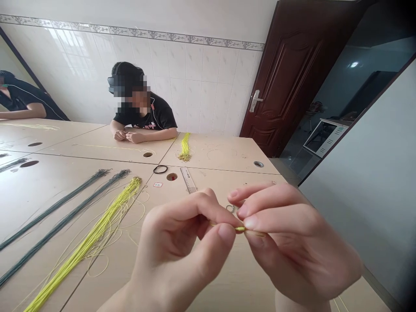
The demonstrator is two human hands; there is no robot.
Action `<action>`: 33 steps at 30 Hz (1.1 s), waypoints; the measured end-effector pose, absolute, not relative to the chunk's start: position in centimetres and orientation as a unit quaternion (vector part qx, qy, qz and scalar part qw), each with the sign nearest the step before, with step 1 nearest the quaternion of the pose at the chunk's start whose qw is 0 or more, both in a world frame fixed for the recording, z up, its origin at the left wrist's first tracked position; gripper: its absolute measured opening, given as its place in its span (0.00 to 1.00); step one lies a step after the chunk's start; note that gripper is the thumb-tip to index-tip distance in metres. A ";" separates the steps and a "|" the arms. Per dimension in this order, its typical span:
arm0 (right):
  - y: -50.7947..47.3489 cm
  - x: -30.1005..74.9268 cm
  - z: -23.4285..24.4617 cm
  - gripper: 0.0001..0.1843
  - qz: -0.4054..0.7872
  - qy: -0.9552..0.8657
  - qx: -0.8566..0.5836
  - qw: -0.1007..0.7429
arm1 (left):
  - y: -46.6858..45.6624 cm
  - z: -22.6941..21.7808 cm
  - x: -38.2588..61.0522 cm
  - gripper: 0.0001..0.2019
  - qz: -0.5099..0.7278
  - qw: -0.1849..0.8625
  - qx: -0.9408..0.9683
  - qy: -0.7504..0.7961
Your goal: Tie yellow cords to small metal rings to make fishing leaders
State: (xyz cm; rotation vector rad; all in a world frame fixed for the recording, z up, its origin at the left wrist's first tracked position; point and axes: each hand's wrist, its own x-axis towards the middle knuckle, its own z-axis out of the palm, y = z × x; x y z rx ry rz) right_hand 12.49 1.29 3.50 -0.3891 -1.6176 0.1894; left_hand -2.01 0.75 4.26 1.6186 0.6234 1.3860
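My left hand point(191, 242) and my right hand point(292, 234) meet above the table, their fingertips almost touching. Between them shows a short piece of yellow-green cord point(239, 229), with what looks like a small knot in it. Thumb and forefinger of my left hand pinch it from one side. My right hand pinches it from the other, thumb below and fingers above. Most of the cord is hidden by the fingers. A small metal ring point(230, 208) shows just behind the fingertips; whether it hangs from the cord I cannot tell.
A yellow cord bundle point(94, 234) and dark green cord bundles point(65, 221) lie on the left. Beyond my hands are a ruler point(188, 180), a black ring point(160, 169) and another yellow bundle point(185, 147). A person point(143, 104) sits across the table point(214, 182).
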 end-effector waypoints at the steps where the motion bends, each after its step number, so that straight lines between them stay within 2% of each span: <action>1: 1.3 12.5 3.5 0.14 0.084 -0.718 -0.168 0.670 | 0.7 4.2 -2.1 0.08 0.560 0.448 0.648 0.255; 15: 0.8 12.5 3.4 0.16 0.161 -0.719 -0.149 0.659 | 0.3 4.8 -1.8 0.09 0.577 0.454 0.628 0.259; 33: 1.1 12.1 3.5 0.14 0.161 -0.717 -0.122 0.668 | 0.5 4.7 -1.8 0.06 0.568 0.481 0.619 0.250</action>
